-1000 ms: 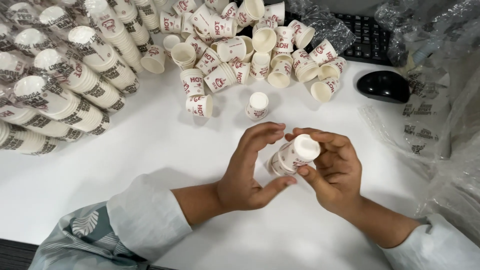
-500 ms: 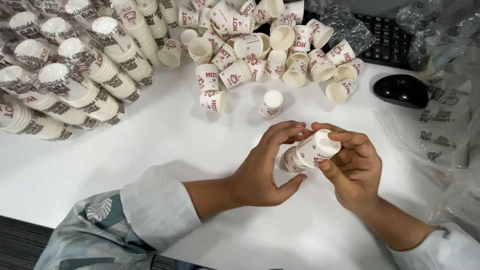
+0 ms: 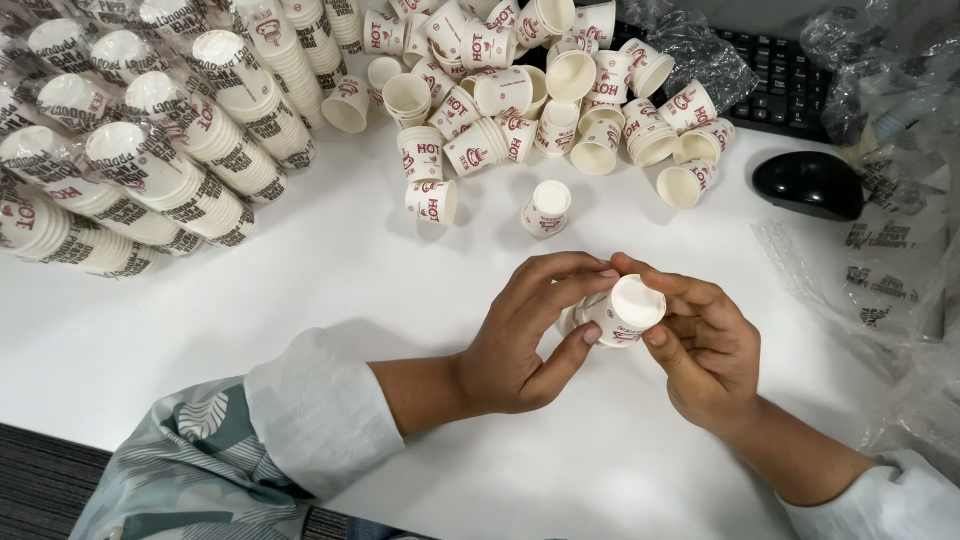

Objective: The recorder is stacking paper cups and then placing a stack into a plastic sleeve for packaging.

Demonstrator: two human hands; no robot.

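We hold a small stack of paper cups (image 3: pixel 618 318) above the white table (image 3: pixel 330 290), base up. Our left hand (image 3: pixel 525 335) pinches its side; our right hand (image 3: pixel 705 345) wraps the other. Loose cups (image 3: pixel 520 90) lie beyond.

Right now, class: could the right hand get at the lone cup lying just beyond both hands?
Probably yes. The cup lies on bare table, nothing between, but the right hand holds a stack.
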